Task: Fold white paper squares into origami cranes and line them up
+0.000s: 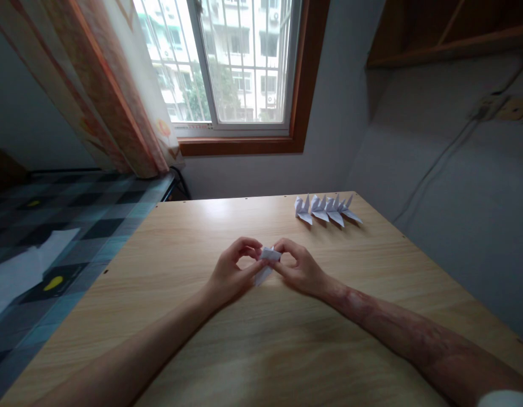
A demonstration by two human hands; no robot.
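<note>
Between my two hands, just above the middle of the table, is a small piece of folded white paper [269, 254]. My left hand [238, 263] pinches its left side between thumb and fingers. On the other side, my right hand [301, 265] grips the right edge the same way. A pointed flap of the paper hangs down below the left thumb. Further back on the right stand several folded white paper figures [303, 212] in a row, with upright points and flaps spread toward me.
The light wooden table [193, 226] reaches back toward a window [244, 68] with bars. At the left is a bed with a checked cover [87, 209], and white paper sheets [27, 265] lie on it. A cable [431, 167] hangs down the right wall under a wooden shelf [452, 51].
</note>
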